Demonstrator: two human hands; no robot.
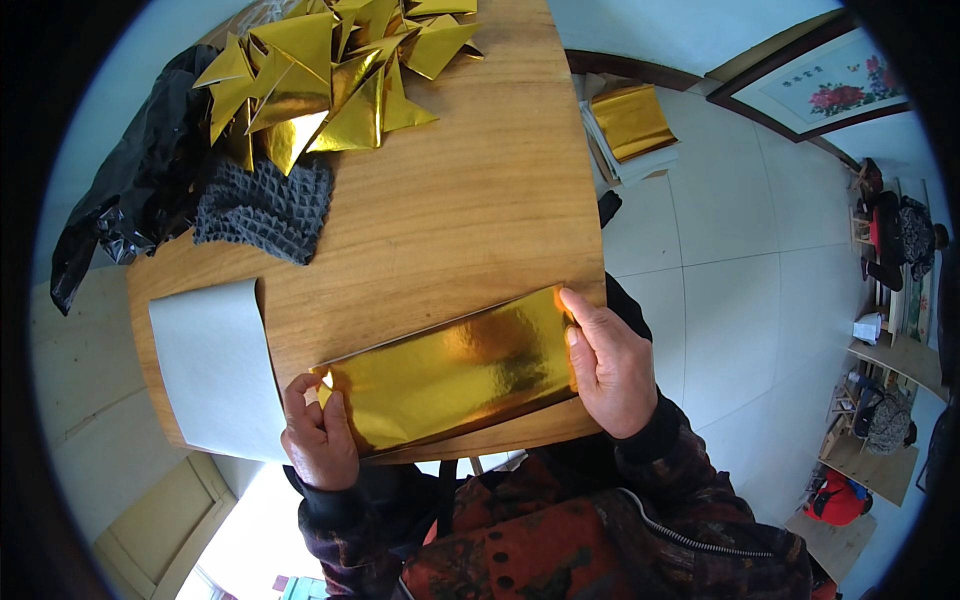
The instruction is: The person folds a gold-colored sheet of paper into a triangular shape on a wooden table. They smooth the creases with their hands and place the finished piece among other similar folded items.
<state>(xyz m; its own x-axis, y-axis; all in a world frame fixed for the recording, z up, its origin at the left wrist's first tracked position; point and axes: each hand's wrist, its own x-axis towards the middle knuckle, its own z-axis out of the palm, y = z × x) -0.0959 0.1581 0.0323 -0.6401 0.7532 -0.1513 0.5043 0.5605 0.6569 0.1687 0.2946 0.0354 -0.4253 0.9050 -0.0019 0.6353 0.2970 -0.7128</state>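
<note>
A long strip of shiny gold foil paper [450, 375] lies slanted along the near edge of the wooden table, its right end higher than its left. My left hand [320, 430] pinches its left end between thumb and fingers. At the other end, my right hand [610, 365] grips the strip, thumb on top and fingers along the edge. Just left of my left hand is a pale grey-white sheet [215, 370], overhanging the near table edge. A pile of folded gold paper shapes [330, 80] with pointed corners sits at the far left.
A dark grey waffle-textured cloth [265, 208] and a black plastic bag [140, 170] lie beside the pile. On the floor to the right is a stack with gold paper [633, 122] on top. A framed flower picture [830, 85] stands beyond it; stools and bags line the far right.
</note>
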